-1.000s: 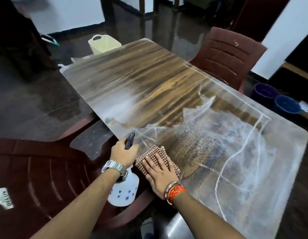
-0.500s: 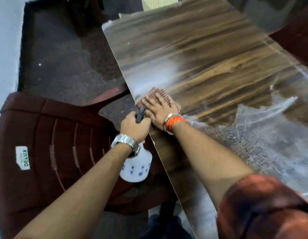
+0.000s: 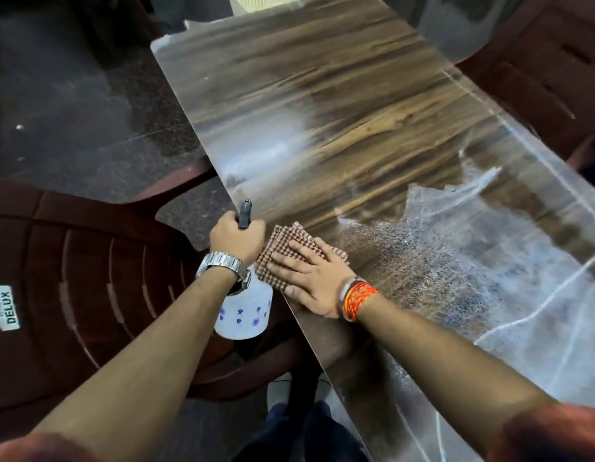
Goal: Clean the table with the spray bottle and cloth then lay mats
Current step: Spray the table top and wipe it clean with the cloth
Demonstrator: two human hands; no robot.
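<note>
The wood-grain table (image 3: 339, 121) runs diagonally from the top middle to the lower right, its near half wet with spray and streaks. A folded red-and-white checked cloth (image 3: 282, 248) lies at the table's left edge. My right hand (image 3: 309, 278) presses flat on it with straight fingers. My left hand (image 3: 237, 236) grips the black head of a white spray bottle (image 3: 244, 315) with blue dots, held off the table's edge beside the cloth. No mats are in view.
A dark red plastic chair (image 3: 89, 288) stands at the left, close to the table's edge. Another dark red chair (image 3: 549, 71) is at the far right side. A pale basket (image 3: 256, 1) shows at the top edge. Dark floor lies left of the table.
My right hand has slid the cloth back along the table's left edge toward me. My left hand still holds the bottle beside it. The view has shifted with my head.
</note>
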